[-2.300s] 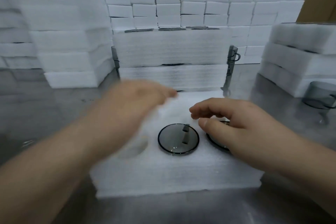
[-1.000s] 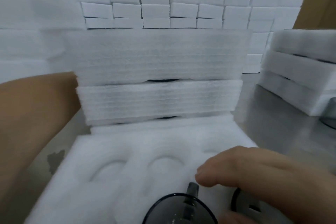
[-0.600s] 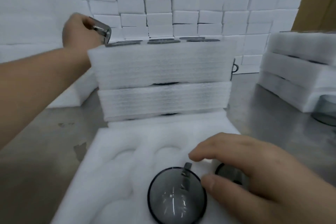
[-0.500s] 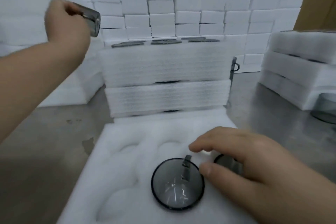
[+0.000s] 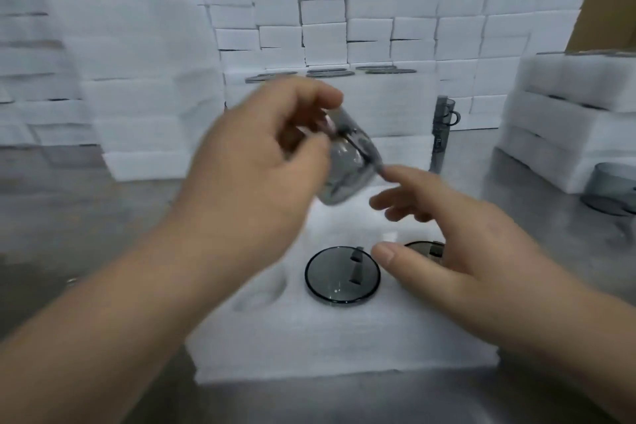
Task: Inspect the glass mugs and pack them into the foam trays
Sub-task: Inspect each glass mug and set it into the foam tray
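Note:
My left hand (image 5: 261, 162) holds a grey glass mug (image 5: 347, 165) tilted in the air above the white foam tray (image 5: 309, 344). My right hand (image 5: 447, 244) hovers open just right of the held mug, fingers spread, index tip close to its rim. Sunk in a tray pocket, a second mug (image 5: 342, 275) shows its round base and handle. A third mug (image 5: 425, 249) sits in the pocket to its right, partly hidden under my right hand. An empty pocket (image 5: 261, 289) lies to the left.
Filled foam trays (image 5: 389, 103) are stacked behind, mug rims showing on top. More foam stacks stand left (image 5: 130, 96) and right (image 5: 571, 120). A loose grey mug (image 5: 609, 193) stands on the steel table at the right. Stacked mugs (image 5: 442, 127) rise beside the rear stack.
My left hand has brought a mug from the upper left down to the centre above the tray. My right hand has lifted off the packed mugs toward the held one.

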Demonstrator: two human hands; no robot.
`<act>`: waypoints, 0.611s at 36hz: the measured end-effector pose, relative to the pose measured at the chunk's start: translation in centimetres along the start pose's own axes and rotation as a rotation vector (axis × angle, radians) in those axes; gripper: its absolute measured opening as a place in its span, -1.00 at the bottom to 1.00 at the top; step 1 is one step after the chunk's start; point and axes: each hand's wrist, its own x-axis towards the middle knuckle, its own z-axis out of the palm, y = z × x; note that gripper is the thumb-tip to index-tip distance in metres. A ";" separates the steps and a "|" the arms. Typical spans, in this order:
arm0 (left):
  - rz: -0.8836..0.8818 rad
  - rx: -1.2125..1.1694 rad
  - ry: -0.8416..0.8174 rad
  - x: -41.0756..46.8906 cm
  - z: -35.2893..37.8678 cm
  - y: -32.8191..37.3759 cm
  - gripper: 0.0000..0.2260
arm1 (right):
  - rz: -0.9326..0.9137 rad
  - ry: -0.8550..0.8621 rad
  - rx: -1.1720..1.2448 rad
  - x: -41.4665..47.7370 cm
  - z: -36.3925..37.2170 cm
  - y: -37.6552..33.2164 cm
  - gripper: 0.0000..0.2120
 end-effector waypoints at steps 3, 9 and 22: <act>0.016 0.040 -0.084 -1.4 0.8 0.6 -0.72 | 0.029 0.075 0.037 -0.2 0.0 -0.4 -0.48; 0.003 0.076 -0.100 -2.4 0.9 0.1 -0.75 | 0.042 0.135 0.000 0.1 0.3 -0.3 -0.33; 0.031 0.070 -0.290 -3.1 0.0 -0.1 -0.63 | 0.002 0.120 0.119 0.3 0.1 0.4 -0.81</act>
